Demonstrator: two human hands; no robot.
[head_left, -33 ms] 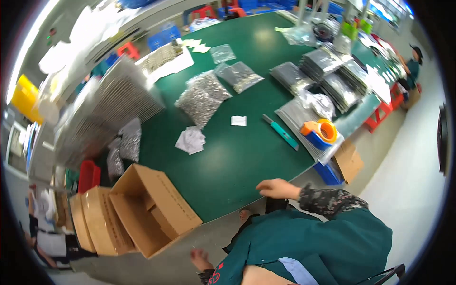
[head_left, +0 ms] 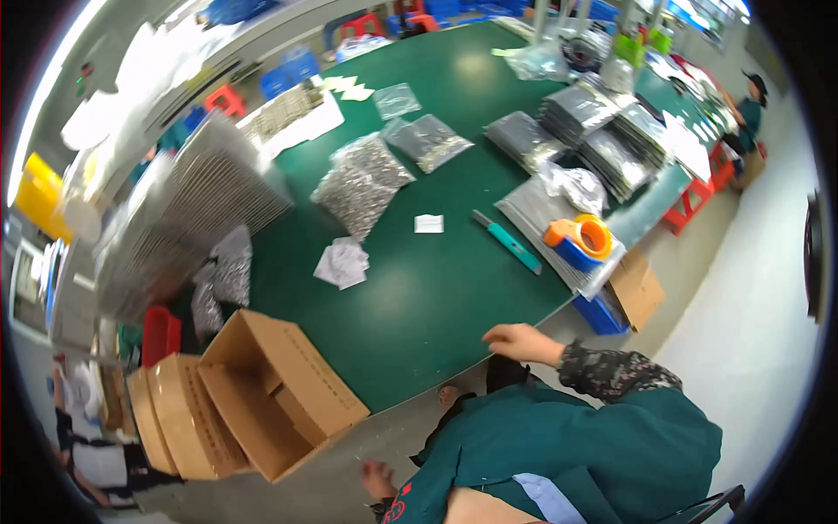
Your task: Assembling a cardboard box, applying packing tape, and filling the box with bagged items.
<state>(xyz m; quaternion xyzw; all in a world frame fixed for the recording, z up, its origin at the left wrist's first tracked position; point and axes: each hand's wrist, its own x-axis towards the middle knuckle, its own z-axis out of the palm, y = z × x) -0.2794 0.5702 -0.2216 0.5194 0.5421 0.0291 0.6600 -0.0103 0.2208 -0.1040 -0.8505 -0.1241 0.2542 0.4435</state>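
My right hand hovers at the near edge of the green table, fingers loosely bent and nothing in them. Lower down, beside my body and off the table, hangs my left hand, slightly blurred; its fingers look apart and I see nothing in it. An open cardboard box stands to its left, at the table's near corner. A teal utility knife lies beyond my right hand. Near it are a small white label and a few crumpled white papers.
Clear bags of small metal parts lie mid-table. At right are stacked flat bags and an orange-and-blue tape dispenser. A tall stack of ribbed sheets and a red bin stand left. Another person sits far right.
The whole view has shifted slightly, so the table's things sit a little further left. My right hand has moved slightly right, and my left hand also slightly right. Nothing was picked up.
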